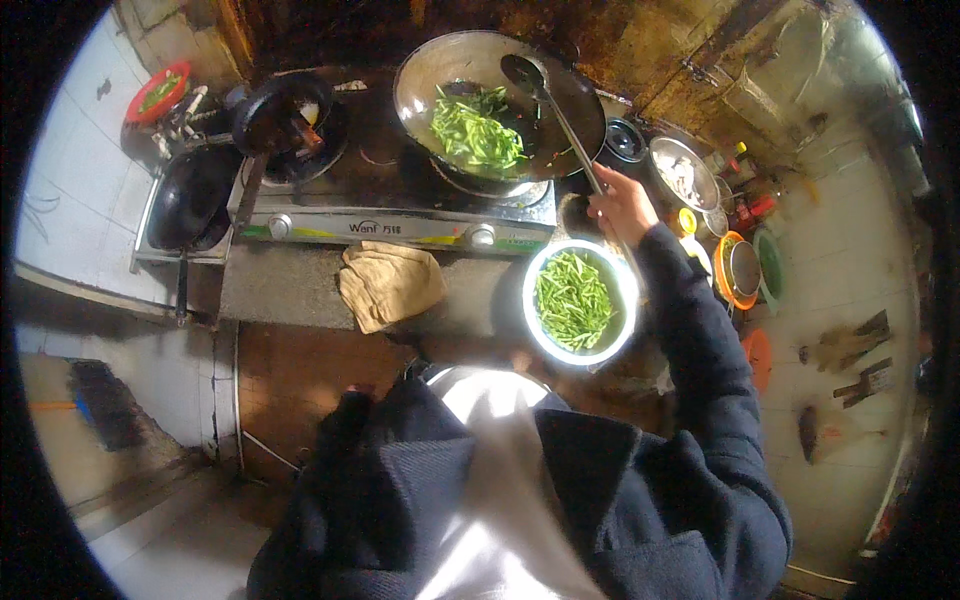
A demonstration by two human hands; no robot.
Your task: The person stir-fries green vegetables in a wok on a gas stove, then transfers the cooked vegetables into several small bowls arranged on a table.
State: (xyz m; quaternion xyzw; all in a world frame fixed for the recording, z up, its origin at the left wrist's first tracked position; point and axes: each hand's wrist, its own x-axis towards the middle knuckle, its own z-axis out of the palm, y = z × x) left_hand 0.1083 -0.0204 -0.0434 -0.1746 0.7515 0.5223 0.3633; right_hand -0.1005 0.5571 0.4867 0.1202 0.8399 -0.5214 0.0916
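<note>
My right hand (624, 204) grips the long metal handle of a ladle (559, 109). The ladle's dark bowl rests against the far inner wall of a large wok (420, 64) on the right burner. Chopped green vegetables (476, 131) lie in the left part of the wok, with dark liquid beside them. Below my right hand, a white-rimmed bowl (531, 330) holds more cut greens (574, 300). My left hand (361, 389) hangs low at my side, mostly in shadow by the sleeve; its fingers are unclear.
A folded tan cloth (391, 285) lies on the counter before the gas stove (375, 225). On the left are a small dark wok (281, 105) and a black pan (187, 195). A metal bowl of pale pieces (684, 174), bottles and stacked basins (739, 270) crowd the right.
</note>
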